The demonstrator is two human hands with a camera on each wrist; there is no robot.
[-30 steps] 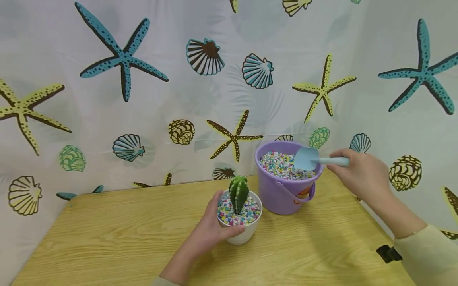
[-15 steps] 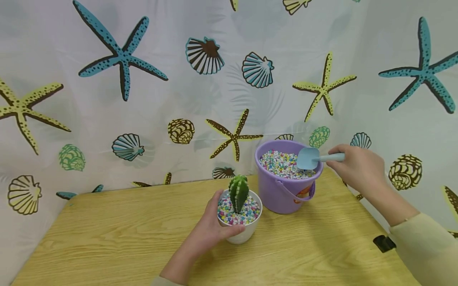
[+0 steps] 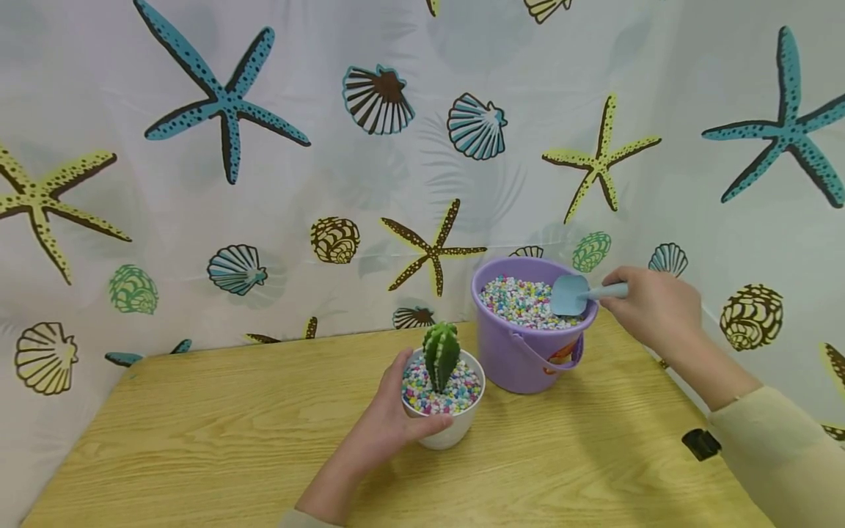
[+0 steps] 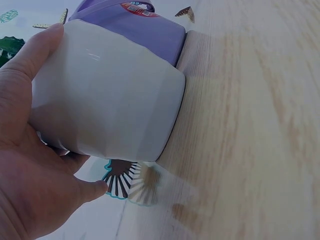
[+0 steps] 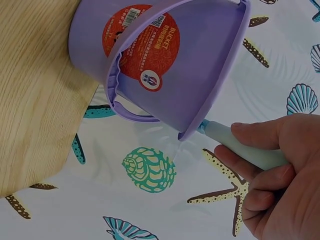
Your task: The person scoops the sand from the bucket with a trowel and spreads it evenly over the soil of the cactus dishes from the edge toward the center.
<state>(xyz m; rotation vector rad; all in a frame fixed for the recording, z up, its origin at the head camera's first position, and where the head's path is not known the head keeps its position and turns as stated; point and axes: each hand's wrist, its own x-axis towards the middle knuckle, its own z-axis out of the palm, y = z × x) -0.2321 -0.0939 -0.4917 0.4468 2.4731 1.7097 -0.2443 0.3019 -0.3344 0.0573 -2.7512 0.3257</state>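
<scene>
The left hand (image 3: 379, 429), at lower centre of the head view, wraps its fingers and thumb around the white pot (image 3: 449, 433). The pot stands on the wooden surface (image 3: 211, 440) and contains a green cactus (image 3: 440, 353) set upright in coloured pebbles (image 3: 422, 396). In the left wrist view, the thumb lies along the upper edge of the pot (image 4: 107, 95) and the fingers curl under its side.

The right hand (image 3: 653, 308), at centre right of the head view, grips the handle of a light blue scoop (image 3: 573, 295). The blade of the scoop rests on the pebbles at the right inner edge of the purple bucket (image 3: 521, 359). In the right wrist view, the fingers (image 5: 260, 172) close around the scoop handle (image 5: 240, 147), which passes over the bucket rim (image 5: 220, 95).

The bucket stands on the surface just beside the pot, behind it and to the right. A curtain (image 3: 264, 183) printed with starfish and shells fills the background.
</scene>
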